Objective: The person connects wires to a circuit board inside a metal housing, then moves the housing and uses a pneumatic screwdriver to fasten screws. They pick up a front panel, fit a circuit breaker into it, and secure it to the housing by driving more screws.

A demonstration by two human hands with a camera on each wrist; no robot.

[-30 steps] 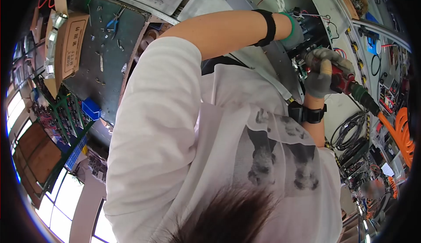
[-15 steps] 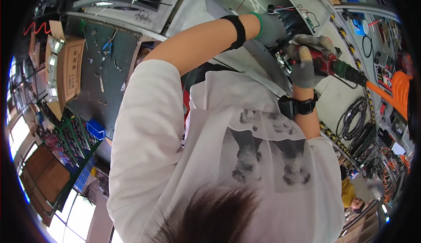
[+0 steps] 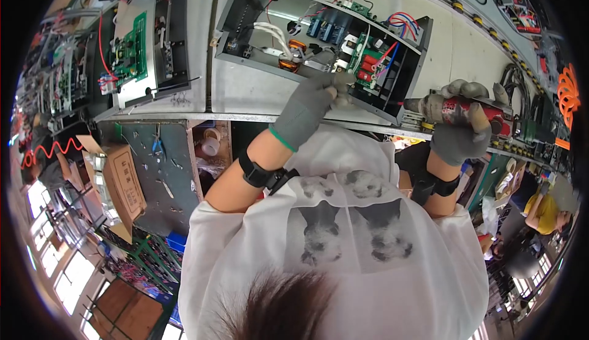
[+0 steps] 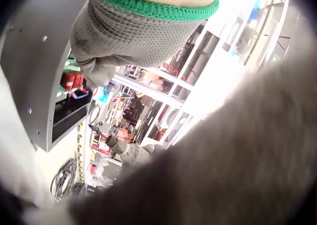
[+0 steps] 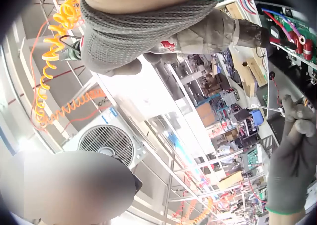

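My right hand [image 3: 457,125], in a grey glove, grips a red air screwdriver [image 3: 469,112], whose worn nose points left toward the corner of an open metal chassis [image 3: 257,61]. My gloved left hand [image 3: 310,107] is over the chassis's near wall, fingers curled. In the right wrist view, the left hand [image 5: 294,158] pinches a thin pale piece with a ring end [image 5: 267,109]. Inside the chassis are a green circuit board [image 3: 368,64] with red parts, dark blue capacitors [image 3: 328,30], a copper coil [image 3: 291,57] and white wires [image 3: 270,30].
A second unit with a green board [image 3: 132,51] lies on the bench to the left. Coiled black cable [image 3: 518,85] and an orange coiled hose [image 3: 567,104] are at the right. Blue-handled pliers [image 3: 158,145] and a cardboard box [image 3: 123,183] are at lower left. Another person [image 3: 545,211] is in the background.
The head view has shifted, showing more of the chassis. My left hand has drawn back to its near wall. My right hand has moved the screwdriver away from the chassis's inside, to its right.
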